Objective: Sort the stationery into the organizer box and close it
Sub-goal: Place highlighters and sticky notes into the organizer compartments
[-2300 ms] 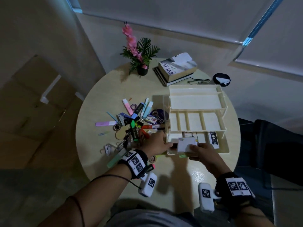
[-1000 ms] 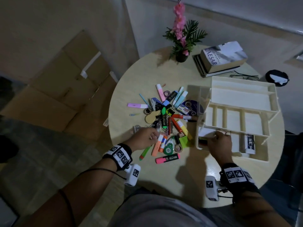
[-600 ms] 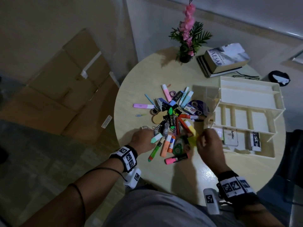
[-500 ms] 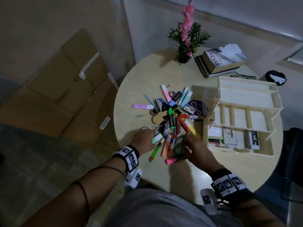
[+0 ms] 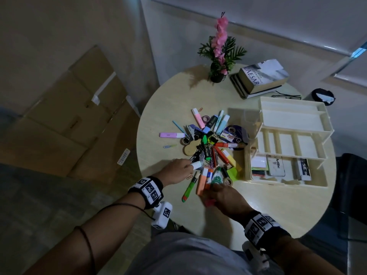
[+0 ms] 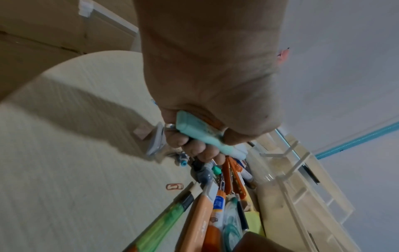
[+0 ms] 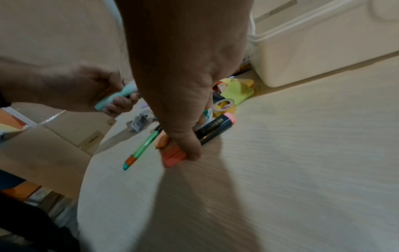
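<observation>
The cream organizer box [image 5: 294, 118] stands open at the table's right, its tiered trays fanned out. Its bottom compartment holds note pads, a white Artline eraser [image 5: 276, 166] and another white block. A pile of pens, highlighters, clips and tape [image 5: 210, 147] lies left of it. My left hand [image 5: 187, 167] grips a mint highlighter [image 6: 199, 133] at the pile's near-left edge. At the pile's near edge my right hand [image 7: 192, 136] pinches a pink highlighter with a black barrel [image 7: 212, 130] that lies on the table. A green pen [image 7: 142, 147] lies beside it.
A potted pink flower [image 5: 219, 56], stacked books [image 5: 260, 78] and spectacles stand at the round table's [image 5: 268, 205] far side. A black round object [image 5: 323, 95] sits beyond the organizer. Flattened cardboard boxes [image 5: 69, 120] lie on the floor to the left.
My right hand left the organizer's bottom compartment and came left to the pile's near edge, onto the pink highlighter. My left hand took hold of the mint highlighter.
</observation>
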`<action>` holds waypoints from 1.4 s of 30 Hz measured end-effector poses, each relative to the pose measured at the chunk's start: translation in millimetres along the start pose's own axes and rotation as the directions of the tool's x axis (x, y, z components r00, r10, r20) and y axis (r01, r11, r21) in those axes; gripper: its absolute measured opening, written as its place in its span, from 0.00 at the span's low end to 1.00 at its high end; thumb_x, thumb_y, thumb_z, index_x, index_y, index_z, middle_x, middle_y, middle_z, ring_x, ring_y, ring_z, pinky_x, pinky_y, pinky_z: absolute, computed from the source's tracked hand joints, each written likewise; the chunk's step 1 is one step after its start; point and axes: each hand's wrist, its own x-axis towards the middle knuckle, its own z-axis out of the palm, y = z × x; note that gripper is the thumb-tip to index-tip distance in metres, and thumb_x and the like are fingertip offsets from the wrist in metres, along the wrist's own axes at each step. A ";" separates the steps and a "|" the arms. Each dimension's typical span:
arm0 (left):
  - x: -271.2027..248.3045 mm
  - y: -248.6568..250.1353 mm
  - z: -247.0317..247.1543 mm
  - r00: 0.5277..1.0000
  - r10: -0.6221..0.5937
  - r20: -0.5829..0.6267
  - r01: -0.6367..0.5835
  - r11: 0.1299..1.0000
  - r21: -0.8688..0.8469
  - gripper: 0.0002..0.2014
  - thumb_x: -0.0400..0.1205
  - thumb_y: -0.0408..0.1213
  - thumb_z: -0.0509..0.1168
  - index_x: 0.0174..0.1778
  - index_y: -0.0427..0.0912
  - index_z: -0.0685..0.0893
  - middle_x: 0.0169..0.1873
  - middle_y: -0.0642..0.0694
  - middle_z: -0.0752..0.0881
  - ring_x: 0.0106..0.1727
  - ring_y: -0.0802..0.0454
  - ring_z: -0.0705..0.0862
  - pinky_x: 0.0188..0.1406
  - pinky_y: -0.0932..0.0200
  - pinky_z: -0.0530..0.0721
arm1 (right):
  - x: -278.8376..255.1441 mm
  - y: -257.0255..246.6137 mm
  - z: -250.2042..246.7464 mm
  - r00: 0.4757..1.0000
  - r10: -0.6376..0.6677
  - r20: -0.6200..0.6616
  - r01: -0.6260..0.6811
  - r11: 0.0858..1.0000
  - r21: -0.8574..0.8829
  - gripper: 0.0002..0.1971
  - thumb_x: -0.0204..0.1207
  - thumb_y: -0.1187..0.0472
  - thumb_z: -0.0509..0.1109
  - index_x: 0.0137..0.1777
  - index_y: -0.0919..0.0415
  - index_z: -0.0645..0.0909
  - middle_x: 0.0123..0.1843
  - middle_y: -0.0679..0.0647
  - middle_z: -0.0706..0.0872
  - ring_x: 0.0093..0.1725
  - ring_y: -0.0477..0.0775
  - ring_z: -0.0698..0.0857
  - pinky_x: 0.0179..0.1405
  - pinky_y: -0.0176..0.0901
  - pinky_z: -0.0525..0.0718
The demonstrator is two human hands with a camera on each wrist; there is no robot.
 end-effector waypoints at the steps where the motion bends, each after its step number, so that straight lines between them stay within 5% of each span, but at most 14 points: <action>1: -1.2 2.9 -0.8 1.000 0.009 0.005 -0.009 1.000 -0.026 0.15 0.87 0.44 0.59 0.47 0.36 0.83 0.41 0.37 0.88 0.36 0.43 0.79 0.36 0.51 0.70 | -1.0 0.5 2.2 1.000 -0.009 -0.001 0.009 1.000 -0.014 0.17 0.81 0.54 0.70 0.68 0.40 0.85 0.66 0.48 0.85 0.57 0.54 0.88 0.55 0.52 0.89; 5: -5.1 21.2 1.3 0.999 0.051 0.014 -0.050 0.996 -0.069 0.17 0.87 0.48 0.60 0.43 0.37 0.81 0.30 0.49 0.78 0.30 0.51 0.73 0.35 0.52 0.68 | -7.5 1.3 -5.4 0.998 -0.046 -0.031 0.045 0.999 -0.011 0.16 0.77 0.57 0.70 0.63 0.45 0.86 0.58 0.50 0.84 0.53 0.53 0.86 0.52 0.53 0.89; 10: 0.2 46.2 9.0 0.993 0.115 0.020 -0.112 0.986 -0.123 0.19 0.89 0.53 0.62 0.45 0.40 0.81 0.33 0.46 0.79 0.37 0.46 0.79 0.42 0.50 0.75 | -27.4 6.8 -43.2 0.988 0.037 -0.151 -0.002 0.974 0.226 0.17 0.72 0.54 0.74 0.62 0.46 0.85 0.53 0.46 0.84 0.44 0.47 0.84 0.41 0.37 0.81; 13: 9.3 65.7 13.7 0.989 0.140 0.044 -0.132 0.980 -0.151 0.13 0.89 0.53 0.61 0.44 0.52 0.83 0.35 0.52 0.81 0.40 0.47 0.80 0.45 0.50 0.76 | -42.7 20.6 -74.4 0.961 0.121 -0.249 -0.033 0.942 0.333 0.08 0.75 0.54 0.75 0.54 0.48 0.86 0.44 0.44 0.82 0.39 0.46 0.82 0.36 0.46 0.83; 15: 15.7 82.4 16.5 0.983 0.182 0.038 -0.174 0.972 -0.156 0.12 0.89 0.53 0.60 0.51 0.54 0.86 0.37 0.49 0.86 0.40 0.48 0.85 0.44 0.49 0.81 | -54.8 33.6 -95.7 0.928 0.192 -0.320 -0.046 0.910 0.413 0.07 0.77 0.55 0.76 0.54 0.49 0.87 0.42 0.43 0.83 0.39 0.46 0.83 0.37 0.49 0.84; 17: 20.7 104.2 19.9 0.973 0.229 0.015 -0.224 0.961 -0.161 0.12 0.90 0.51 0.60 0.56 0.52 0.87 0.36 0.56 0.84 0.36 0.59 0.83 0.41 0.52 0.80 | -68.1 49.7 -114.9 0.881 0.289 -0.376 -0.067 0.861 0.503 0.08 0.78 0.56 0.77 0.56 0.50 0.88 0.42 0.44 0.85 0.40 0.48 0.85 0.39 0.49 0.84; 20: 27.5 141.7 22.5 0.952 0.302 -0.051 -0.306 0.942 -0.136 0.11 0.93 0.44 0.61 0.66 0.49 0.86 0.46 0.63 0.83 0.42 0.71 0.83 0.43 0.66 0.81 | -88.7 73.4 -138.1 0.797 0.415 -0.438 -0.068 0.783 0.618 0.12 0.80 0.61 0.78 0.62 0.50 0.89 0.44 0.45 0.88 0.41 0.51 0.88 0.41 0.46 0.86; 24: 46.1 177.1 26.0 0.931 0.349 -0.111 -0.358 0.931 -0.071 0.08 0.91 0.43 0.65 0.63 0.47 0.84 0.53 0.49 0.86 0.49 0.50 0.87 0.47 0.47 0.86 | -112.4 99.0 -166.4 0.690 0.576 -0.438 -0.024 0.623 0.782 0.12 0.86 0.63 0.74 0.67 0.53 0.88 0.44 0.51 0.93 0.40 0.46 0.90 0.38 0.39 0.86; 27: 62.0 199.5 27.3 0.915 0.366 -0.172 -0.387 0.916 -0.108 0.11 0.87 0.44 0.70 0.66 0.53 0.84 0.55 0.53 0.88 0.54 0.52 0.88 0.55 0.46 0.90 | -130.2 118.2 -181.5 0.656 0.636 -0.406 0.018 0.524 0.851 0.10 0.88 0.59 0.71 0.66 0.55 0.88 0.41 0.54 0.92 0.34 0.40 0.85 0.34 0.36 0.79; 33: 88.1 236.5 32.0 0.895 0.372 -0.247 -0.409 0.904 -0.121 0.09 0.86 0.42 0.73 0.62 0.52 0.85 0.51 0.54 0.88 0.54 0.52 0.88 0.57 0.45 0.89 | -146.1 153.3 -191.8 0.607 0.638 -0.474 0.095 0.534 0.840 0.16 0.79 0.64 0.81 0.65 0.54 0.89 0.52 0.51 0.93 0.44 0.57 0.89 0.44 0.46 0.90; 36: 97.2 247.4 35.8 0.887 0.400 -0.232 -0.427 0.901 -0.077 0.09 0.86 0.39 0.73 0.62 0.50 0.85 0.53 0.57 0.88 0.52 0.62 0.86 0.54 0.60 0.85 | -151.0 170.9 -190.9 0.602 0.648 -0.467 0.088 0.528 0.845 0.19 0.75 0.66 0.85 0.63 0.51 0.89 0.49 0.47 0.91 0.39 0.53 0.87 0.33 0.43 0.86; 38: 102.4 253.8 38.2 0.884 0.405 -0.233 -0.425 0.904 -0.041 0.09 0.86 0.37 0.72 0.61 0.49 0.86 0.53 0.56 0.88 0.51 0.66 0.85 0.51 0.66 0.81 | -152.8 181.8 -191.6 0.600 0.650 -0.467 0.092 0.523 0.847 0.20 0.73 0.67 0.85 0.62 0.51 0.89 0.50 0.47 0.91 0.40 0.51 0.87 0.36 0.40 0.86; 42: 113.9 267.6 42.2 0.876 0.382 -0.296 -0.402 0.916 -0.008 0.07 0.86 0.37 0.71 0.59 0.51 0.86 0.54 0.56 0.88 0.58 0.60 0.85 0.58 0.62 0.83 | -152.4 199.9 -193.1 0.609 0.632 -0.480 0.066 0.562 0.825 0.18 0.72 0.66 0.86 0.59 0.50 0.89 0.49 0.46 0.91 0.42 0.55 0.87 0.41 0.41 0.87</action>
